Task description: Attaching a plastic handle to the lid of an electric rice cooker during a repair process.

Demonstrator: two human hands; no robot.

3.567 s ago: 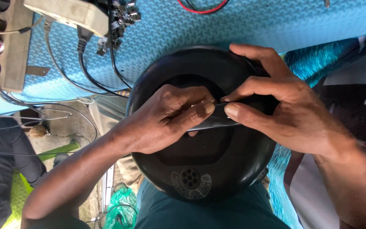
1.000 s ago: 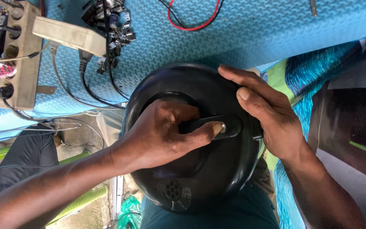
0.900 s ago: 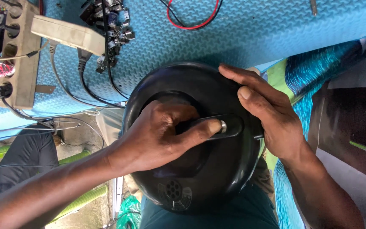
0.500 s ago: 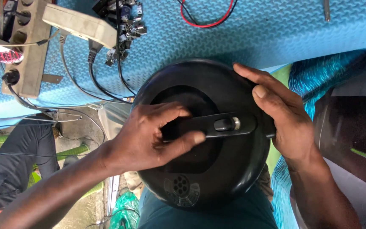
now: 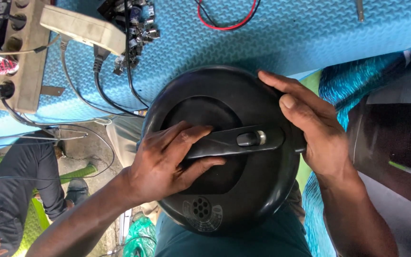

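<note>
Both hands have moved since the earlier pictures. Back then the fingers of the two hands met in the middle of the round black lid (image 5: 224, 147) and pinched the bar handle (image 5: 236, 141) together. Now they have come apart, one on each side. The small knob (image 5: 250, 138) with a shiny tip on the bar was hidden under fingers before, and now it shows in plain sight. To me that looks like the fiddly pinching is over and the hands are just keeping the lid steady, but I cannot be sure.

The left hand (image 5: 167, 162) lies on the left end of the bar. Its fingers are spread and curl loosely around the bar, thumb on one side and fingers on the other. It is not a tight fist. The right hand (image 5: 315, 133) is laid flat and open against the right rim of the lid. Its fingers point up along the edge, and the thumb rests near the right end of the bar.

The lid sits on the person's lap, just at the edge of the blue desk (image 5: 286, 43). On the desk lie a red and black wire (image 5: 224, 21), a grey box (image 5: 82, 28) with black cables (image 5: 96, 90), and a power strip (image 5: 22, 57).
</note>
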